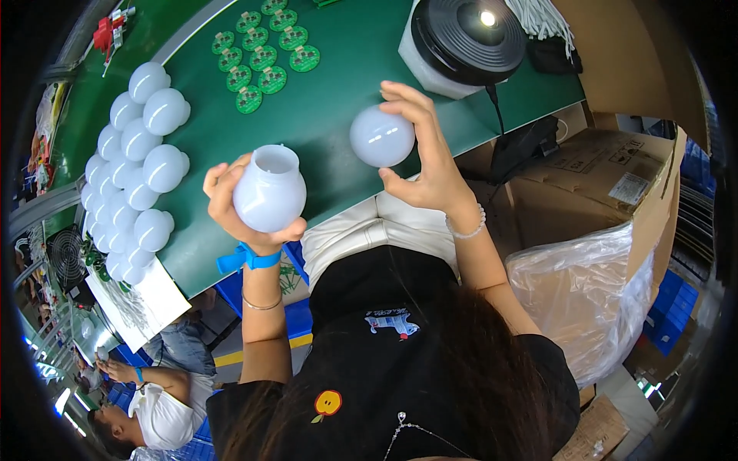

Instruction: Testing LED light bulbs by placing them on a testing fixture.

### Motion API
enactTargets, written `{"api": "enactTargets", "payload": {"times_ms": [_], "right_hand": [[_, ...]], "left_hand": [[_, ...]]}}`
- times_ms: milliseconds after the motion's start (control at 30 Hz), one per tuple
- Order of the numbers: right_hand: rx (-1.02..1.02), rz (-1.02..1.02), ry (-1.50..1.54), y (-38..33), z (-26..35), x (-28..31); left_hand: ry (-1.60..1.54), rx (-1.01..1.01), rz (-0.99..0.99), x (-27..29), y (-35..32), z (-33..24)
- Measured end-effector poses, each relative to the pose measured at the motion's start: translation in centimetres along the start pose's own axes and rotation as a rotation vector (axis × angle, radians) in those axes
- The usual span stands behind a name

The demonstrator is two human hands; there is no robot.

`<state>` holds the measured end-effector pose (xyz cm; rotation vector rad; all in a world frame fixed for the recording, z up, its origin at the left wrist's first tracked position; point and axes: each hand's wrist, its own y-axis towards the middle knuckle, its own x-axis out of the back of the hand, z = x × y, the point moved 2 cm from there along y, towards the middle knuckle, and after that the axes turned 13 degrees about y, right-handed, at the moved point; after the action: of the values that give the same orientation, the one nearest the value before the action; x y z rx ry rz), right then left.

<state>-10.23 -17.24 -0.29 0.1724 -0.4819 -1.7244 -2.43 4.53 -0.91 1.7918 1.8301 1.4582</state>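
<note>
From where I watch, both hands are raised over the near edge of the green counter (338, 107). My left hand (244, 206) is wrapped around a white bulb housing (268, 189), fingers curled under its rounded body, thumb along the side, the open neck pointing up and away. My right hand (427, 157) pinches a frosted white dome cover (382, 136) between thumb below and fingertips above; the dome sits just beside the housing but the two are apart, with counter showing between them. A blue strap (246, 258) circles the left wrist, a beaded bracelet (466, 228) the right.

On the counter's left side lies a long cluster of white bulbs (134, 161), touching one another. Farther back is a group of round green circuit boards (265, 50), laid flat in rows. At the far right stands a black round lamp on a white base (461, 42), its light lit. Beyond the counter's right end sits a cardboard box (607, 184) with a clear plastic bag (592, 292) in front; I think the bag lines another carton, though the edge blurs. Another person (146, 399) is at lower left.
</note>
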Motion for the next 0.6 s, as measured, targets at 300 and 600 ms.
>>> {"api": "enactTargets", "payload": {"times_ms": [300,600], "right_hand": [[-0.069,-0.026,-0.048,-0.5,0.0,0.5],[-0.09,0.036,0.162,-0.4,-0.4,1.1]], "left_hand": [[0.047,-0.049,0.029,0.2,0.1,-0.1],[0.072,-0.073,0.046,0.3,0.3,-0.1]]}}
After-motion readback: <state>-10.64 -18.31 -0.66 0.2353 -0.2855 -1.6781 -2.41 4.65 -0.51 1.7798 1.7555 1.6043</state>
